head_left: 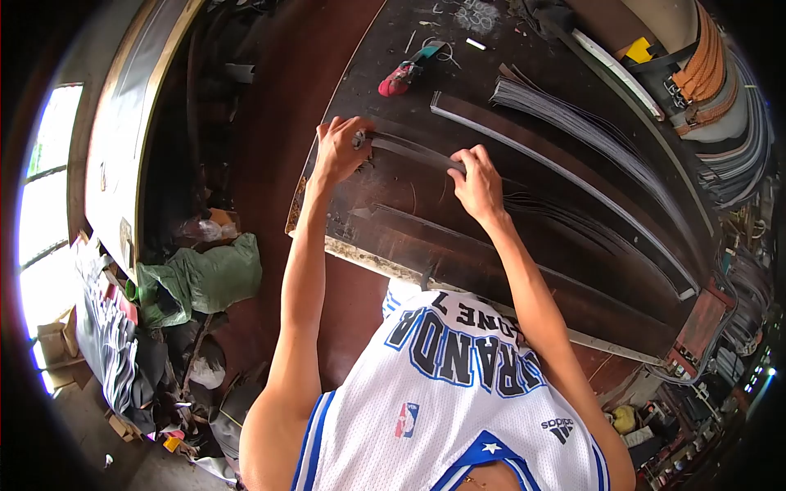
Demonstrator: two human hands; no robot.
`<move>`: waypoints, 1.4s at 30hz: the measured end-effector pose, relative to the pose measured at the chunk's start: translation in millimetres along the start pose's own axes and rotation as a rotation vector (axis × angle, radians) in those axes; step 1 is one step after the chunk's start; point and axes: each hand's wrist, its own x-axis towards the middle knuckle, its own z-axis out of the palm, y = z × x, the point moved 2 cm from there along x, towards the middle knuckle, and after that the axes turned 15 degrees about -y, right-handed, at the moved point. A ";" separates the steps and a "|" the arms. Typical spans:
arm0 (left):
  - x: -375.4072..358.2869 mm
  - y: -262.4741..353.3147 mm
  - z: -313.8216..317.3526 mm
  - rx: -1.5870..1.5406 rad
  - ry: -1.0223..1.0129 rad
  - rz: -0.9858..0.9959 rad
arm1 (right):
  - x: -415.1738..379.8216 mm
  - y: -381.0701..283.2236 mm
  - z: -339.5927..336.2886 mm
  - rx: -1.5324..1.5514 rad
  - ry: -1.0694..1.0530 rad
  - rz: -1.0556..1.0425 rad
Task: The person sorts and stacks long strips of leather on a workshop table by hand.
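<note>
A thin dark strip (412, 149), probably leather or a similar sheet material, stretches between my two hands above the dark tabletop (393, 184). My left hand (341, 149) is closed at the strip's left end, near the table's left edge. A small crumpled greyish bit shows by its fingers; I cannot make out what it is. With thumb and fingers pinched together, my right hand (478, 182) grips the strip farther right. Just beyond lies a long narrow strip bundle (557, 184) with a pale edge. Loose dark strips (565, 219) lie right of my right hand.
Farther back are a thick strip stack (573, 119), a red-and-teal object (401, 78) and white chalk (476, 44). Braided brown belts (702, 78) hang at the right. A green sack (201, 278) and piled scraps (115, 352) sit at the left.
</note>
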 end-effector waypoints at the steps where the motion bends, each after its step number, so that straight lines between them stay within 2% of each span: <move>1: -0.2 -2.2 0.1 -0.004 0.064 -0.003 | 1.4 -1.7 -0.1 0.010 -0.018 -0.014; 6: 6.0 -5.7 -1.0 0.015 0.017 0.001 | 10.0 0.1 -1.4 -0.001 0.001 -0.024; 9: 8.9 -6.2 0.4 0.010 -0.045 -0.053 | 13.2 2.7 -0.8 0.000 -0.076 0.042; 15: 19.4 -1.0 -2.3 0.054 -0.063 -0.137 | 15.2 4.0 2.5 -0.005 -0.031 0.073; 17: 24.1 -3.6 -1.6 0.067 -0.139 -0.194 | 18.3 4.3 2.1 0.001 -0.066 0.099; 22: 25.1 1.7 -2.4 0.083 -0.124 -0.236 | 16.7 1.8 -1.2 0.024 -0.093 0.142; 24: 21.8 2.0 -2.1 0.056 -0.111 -0.236 | 13.9 3.2 2.3 -0.105 -0.011 0.012; 30: 11.5 6.4 8.8 0.021 0.068 -0.025 | -4.7 -1.2 -7.6 -0.238 0.119 -0.060; 31: 12.1 11.4 12.7 0.016 0.065 -0.048 | -7.9 2.4 -9.7 -0.247 0.144 -0.059; 34: 14.9 24.8 27.9 0.046 0.150 0.052 | -19.8 20.8 -14.9 -0.287 0.188 -0.073; 37: 19.4 35.0 42.9 0.012 0.177 0.116 | -28.3 27.5 -15.3 -0.399 0.130 0.038; 42: 18.3 41.0 54.7 0.081 0.242 0.182 | -22.3 23.4 -11.3 -0.527 0.144 0.002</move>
